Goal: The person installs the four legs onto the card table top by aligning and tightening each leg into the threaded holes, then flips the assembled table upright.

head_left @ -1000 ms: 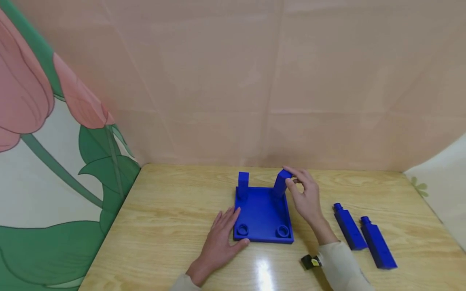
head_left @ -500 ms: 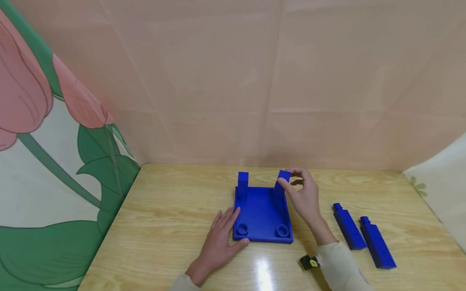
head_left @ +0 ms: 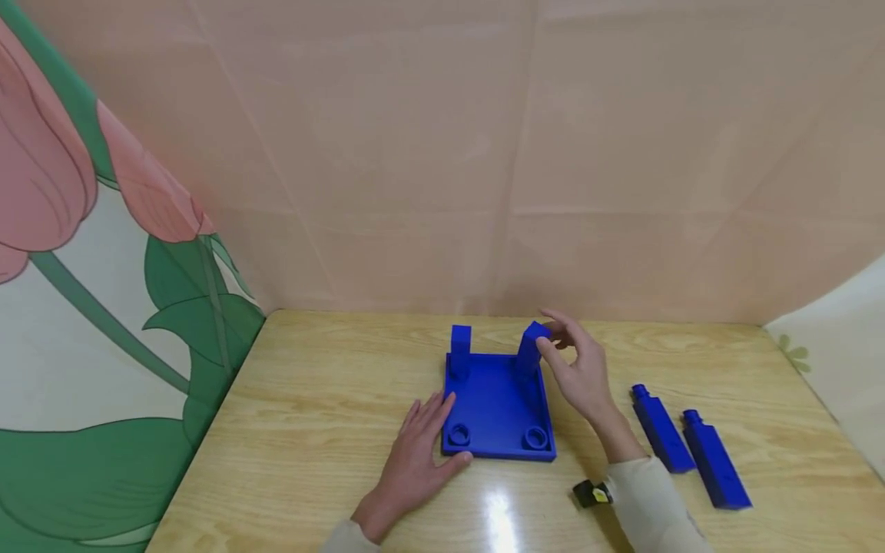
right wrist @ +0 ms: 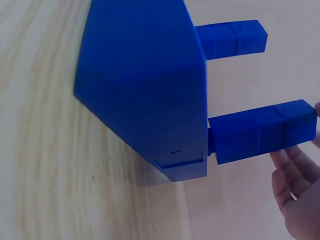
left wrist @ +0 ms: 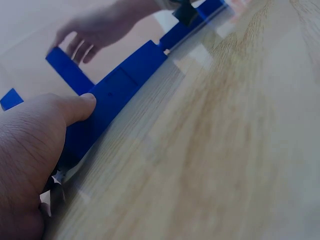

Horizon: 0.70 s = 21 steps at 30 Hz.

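Note:
A blue square panel (head_left: pixel 494 407) with a raised rim lies on the table, with round sockets showing at its two front corners. At its back left corner a square blue leg (head_left: pixel 460 349) stands upright. Another blue leg (head_left: pixel 529 349) rises from the back right corner, turned at an angle to the rim. My right hand (head_left: pixel 581 369) holds this leg near its top with thumb and fingertips. In the right wrist view a narrow neck shows between the leg and the panel. My left hand (head_left: pixel 418 461) rests straight-fingered along the panel's left rim, its thumb (left wrist: pixel 82 106) against the front wall.
Two loose blue legs (head_left: pixel 662 430) (head_left: pixel 715 461) with threaded ends lie side by side at the right on the wooden table (head_left: pixel 311 430). A black strap-like piece (head_left: pixel 591 494) is by the right sleeve. A pink cloth (head_left: pixel 415 192) hangs behind the table.
My right thumb and fingers have shifted around the back right leg, and the leg has turned about its upright axis. The left hand and the panel stay in place.

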{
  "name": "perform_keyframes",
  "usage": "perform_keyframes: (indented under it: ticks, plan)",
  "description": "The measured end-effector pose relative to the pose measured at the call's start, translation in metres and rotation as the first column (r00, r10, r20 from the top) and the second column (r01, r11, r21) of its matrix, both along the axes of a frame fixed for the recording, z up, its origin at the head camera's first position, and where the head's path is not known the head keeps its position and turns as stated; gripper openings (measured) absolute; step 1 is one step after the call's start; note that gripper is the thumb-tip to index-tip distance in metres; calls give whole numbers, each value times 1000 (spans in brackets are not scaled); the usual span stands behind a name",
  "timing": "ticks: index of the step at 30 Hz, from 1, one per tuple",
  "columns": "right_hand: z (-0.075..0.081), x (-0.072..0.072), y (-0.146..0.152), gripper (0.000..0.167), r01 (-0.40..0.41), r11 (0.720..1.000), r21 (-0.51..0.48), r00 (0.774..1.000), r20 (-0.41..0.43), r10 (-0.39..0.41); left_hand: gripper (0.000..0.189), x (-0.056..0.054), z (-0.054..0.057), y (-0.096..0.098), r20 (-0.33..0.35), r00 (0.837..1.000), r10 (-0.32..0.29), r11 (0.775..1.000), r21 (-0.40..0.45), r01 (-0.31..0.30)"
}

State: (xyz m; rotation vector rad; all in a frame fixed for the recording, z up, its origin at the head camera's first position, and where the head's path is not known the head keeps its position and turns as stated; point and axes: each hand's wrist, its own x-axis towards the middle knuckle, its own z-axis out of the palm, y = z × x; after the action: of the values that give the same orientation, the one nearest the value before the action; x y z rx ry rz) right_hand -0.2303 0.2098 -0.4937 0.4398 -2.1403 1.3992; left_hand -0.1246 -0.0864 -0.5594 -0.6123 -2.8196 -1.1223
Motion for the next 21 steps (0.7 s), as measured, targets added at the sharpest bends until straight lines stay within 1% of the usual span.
perform_keyframes:
  ticks: [3, 6, 13, 18, 21]
  plan:
    - [1, 0, 2, 41, -25, 999, 37, 1000, 4, 25, 94, 0, 1, 0, 1, 1000, 0, 1000, 3, 0]
    - [2, 0, 3, 36, -18, 998, 59, 1000, 22, 16, 94, 0, 1, 0, 1, 1000, -1, 1000, 1, 1]
    - [6, 4, -2, 35, 47, 999, 28, 992, 114, -50, 94, 0, 0, 0, -2, 1000, -3, 1000, 5, 3]
    - [7, 6, -7, 34, 96, 995, 19, 984, 146, -97, 94, -1, -1, -1, -7, 1000, -5, 1000, 14, 5]
    - [6, 6, -7, 32, 99, 995, 6, 983, 156, -99, 93, -1, -1, -1, -13, 1000, -6, 1000, 18, 7]
